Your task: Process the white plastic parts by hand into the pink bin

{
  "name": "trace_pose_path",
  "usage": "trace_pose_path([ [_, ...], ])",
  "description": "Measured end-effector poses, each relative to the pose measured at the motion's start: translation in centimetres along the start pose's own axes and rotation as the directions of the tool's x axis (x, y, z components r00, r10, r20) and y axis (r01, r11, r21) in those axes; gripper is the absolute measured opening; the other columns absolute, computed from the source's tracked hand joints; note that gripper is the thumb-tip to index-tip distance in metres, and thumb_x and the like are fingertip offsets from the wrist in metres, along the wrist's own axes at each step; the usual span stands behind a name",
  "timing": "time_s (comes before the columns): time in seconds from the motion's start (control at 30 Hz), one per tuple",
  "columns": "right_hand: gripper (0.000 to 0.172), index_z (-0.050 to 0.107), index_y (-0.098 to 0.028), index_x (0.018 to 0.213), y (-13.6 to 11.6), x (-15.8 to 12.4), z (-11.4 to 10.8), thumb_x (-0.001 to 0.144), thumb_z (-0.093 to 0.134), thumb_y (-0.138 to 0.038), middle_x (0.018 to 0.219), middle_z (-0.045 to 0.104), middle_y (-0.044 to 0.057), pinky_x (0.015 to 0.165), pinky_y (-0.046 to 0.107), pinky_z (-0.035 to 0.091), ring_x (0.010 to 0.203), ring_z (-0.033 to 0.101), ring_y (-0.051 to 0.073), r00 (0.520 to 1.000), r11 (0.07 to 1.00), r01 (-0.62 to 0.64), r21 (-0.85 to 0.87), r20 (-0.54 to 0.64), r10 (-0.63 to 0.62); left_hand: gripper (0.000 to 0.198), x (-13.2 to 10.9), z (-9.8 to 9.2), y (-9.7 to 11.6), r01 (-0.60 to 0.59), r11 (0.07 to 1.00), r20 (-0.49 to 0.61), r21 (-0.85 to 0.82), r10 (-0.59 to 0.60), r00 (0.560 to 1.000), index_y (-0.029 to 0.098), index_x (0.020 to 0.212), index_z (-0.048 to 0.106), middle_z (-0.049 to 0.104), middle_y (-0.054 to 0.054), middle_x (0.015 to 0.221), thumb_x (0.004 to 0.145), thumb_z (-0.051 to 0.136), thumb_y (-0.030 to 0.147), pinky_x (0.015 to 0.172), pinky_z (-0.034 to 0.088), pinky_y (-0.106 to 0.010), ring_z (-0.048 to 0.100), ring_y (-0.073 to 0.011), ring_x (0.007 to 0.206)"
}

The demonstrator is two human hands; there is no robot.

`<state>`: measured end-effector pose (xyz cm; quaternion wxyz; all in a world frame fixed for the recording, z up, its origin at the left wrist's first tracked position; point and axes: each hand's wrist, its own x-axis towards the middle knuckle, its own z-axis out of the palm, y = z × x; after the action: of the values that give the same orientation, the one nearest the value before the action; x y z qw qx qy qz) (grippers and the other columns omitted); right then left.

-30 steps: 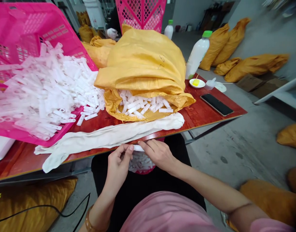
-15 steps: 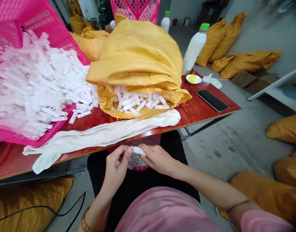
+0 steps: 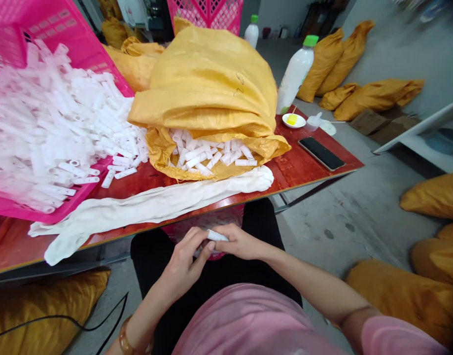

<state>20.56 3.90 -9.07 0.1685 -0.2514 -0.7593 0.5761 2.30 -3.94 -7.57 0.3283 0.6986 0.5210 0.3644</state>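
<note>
Over my lap, below the table edge, a short white plastic tube (image 3: 218, 236) lies between my two hands. My right hand (image 3: 243, 242) is closed around its right end. At its left end the fingertips and thumb of my left hand (image 3: 187, 259) pinch in close; their exact contact is partly hidden. Behind my hands, between my knees, part of a pink container (image 3: 217, 256) with white pieces shows. On the table in front, a long white cloth sleeve or glove (image 3: 152, 202) stretches along the edge.
A tilted pink basket (image 3: 96, 54) spills many white tubes (image 3: 71, 118) at left. An open yellow sack (image 3: 211, 79) holds more. At right are a phone (image 3: 321, 153), a small dish (image 3: 293, 124) and a green-capped bottle (image 3: 296, 74). Filled sacks (image 3: 433, 197) lie on the floor.
The tube has shifted slightly right and turned within the fingers. My left hand has moved a little, its thumb now lower under the tube's end. The whole view has shifted slightly.
</note>
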Motion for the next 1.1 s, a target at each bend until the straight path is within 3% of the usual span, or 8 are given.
trace_pose_path([
  [0.2,0.021,0.058,-0.019,0.108,1.2,0.0,0.9,0.103,0.049,-0.036,0.090,0.068,0.004,0.069,0.025,0.046,0.079,0.066,0.018,0.995,0.905,-0.094,-0.415,-0.069,0.072,0.031,0.7,-2.6,-0.6,0.210,0.977,-0.003,0.027,-0.210,0.978,0.017,0.102,0.073,0.058,0.001,0.068,0.094,0.062,0.045,0.056,0.040,-0.024,0.050,-0.0128,0.060],
  [0.37,0.067,0.042,-0.017,0.149,4.1,-1.1,0.7,0.089,0.071,-0.022,0.140,0.053,0.021,0.103,0.045,0.048,0.125,0.059,0.034,0.977,0.755,-0.171,-0.633,-0.011,0.212,0.032,4.7,-12.2,-4.2,0.380,0.837,-0.551,0.394,-0.116,0.826,0.017,0.104,0.072,0.068,-0.007,0.089,0.092,0.056,0.042,0.076,0.049,-0.033,0.060,-0.0203,0.076],
  [0.53,0.044,0.060,-0.020,0.134,-0.1,-0.6,-3.9,0.097,0.063,-0.043,0.121,0.070,0.011,0.094,0.034,0.053,0.108,0.068,0.026,0.956,0.911,-0.039,-0.410,0.249,0.153,0.012,9.8,-18.6,-9.8,0.413,0.713,-0.543,0.566,-0.055,0.838,0.018,0.080,0.064,0.059,-0.011,0.081,0.080,0.058,0.028,0.088,0.046,-0.045,0.059,-0.0340,0.094],
  [0.63,0.028,0.066,-0.016,0.114,-3.5,2.2,-7.4,0.105,0.049,-0.037,0.095,0.072,0.006,0.079,0.027,0.052,0.084,0.069,0.018,1.000,0.914,0.025,-0.404,0.015,-0.021,0.020,11.2,-18.4,-11.6,0.373,0.755,-0.506,0.539,-0.063,0.860,0.022,0.064,0.053,0.050,-0.008,0.069,0.077,0.062,0.034,0.082,0.045,-0.045,0.059,-0.0346,0.087],
  [0.73,0.022,0.065,-0.014,0.111,-4.2,6.6,-10.3,0.104,0.044,-0.017,0.104,0.068,0.011,0.085,0.032,0.050,0.095,0.065,0.021,0.939,0.675,-0.039,-0.737,-0.258,-0.227,0.026,10.6,-17.0,-11.2,0.340,0.786,-0.492,0.517,-0.052,0.869,0.024,0.064,0.054,0.049,-0.008,0.069,0.080,0.064,0.043,0.076,0.044,-0.042,0.058,-0.0324,0.081],
  [0.9,0.022,0.070,-0.010,0.103,-2.2,12.6,-12.6,0.097,0.049,-0.006,0.112,0.061,0.018,0.088,0.037,0.049,0.107,0.060,0.028,0.986,0.185,-0.015,-0.983,-0.046,-0.163,0.029,6.6,-14.2,-6.5,0.234,0.911,-0.473,0.340,-0.049,0.879,0.022,0.092,0.068,0.058,-0.004,0.086,0.079,0.072,0.048,0.069,0.045,-0.033,0.055,-0.0203,0.075],
  [1.0,0.022,0.069,-0.012,0.107,-1.9,13.0,-13.7,0.098,0.050,-0.009,0.111,0.060,0.016,0.089,0.039,0.048,0.107,0.059,0.028,0.976,0.210,0.056,-0.976,0.010,-0.216,0.026,4.6,-12.5,-3.6,0.178,0.969,-0.462,0.174,-0.079,0.883,0.021,0.094,0.068,0.054,0.000,0.083,0.080,0.075,0.042,0.065,0.042,-0.026,0.050,-0.0142,0.071],
  [1.1,0.024,0.062,-0.017,0.122,-3.0,10.9,-14.0,0.102,0.049,-0.020,0.124,0.057,0.016,0.097,0.041,0.045,0.116,0.056,0.028,0.912,0.432,0.133,-0.892,-0.061,-0.407,0.027,3.7,-10.9,-1.6,0.192,0.980,-0.485,-0.046,-0.190,0.854,0.020,0.094,0.065,0.048,0.004,0.073,0.081,0.075,0.041,0.059,0.038,-0.023,0.046,-0.0112,0.064],
])
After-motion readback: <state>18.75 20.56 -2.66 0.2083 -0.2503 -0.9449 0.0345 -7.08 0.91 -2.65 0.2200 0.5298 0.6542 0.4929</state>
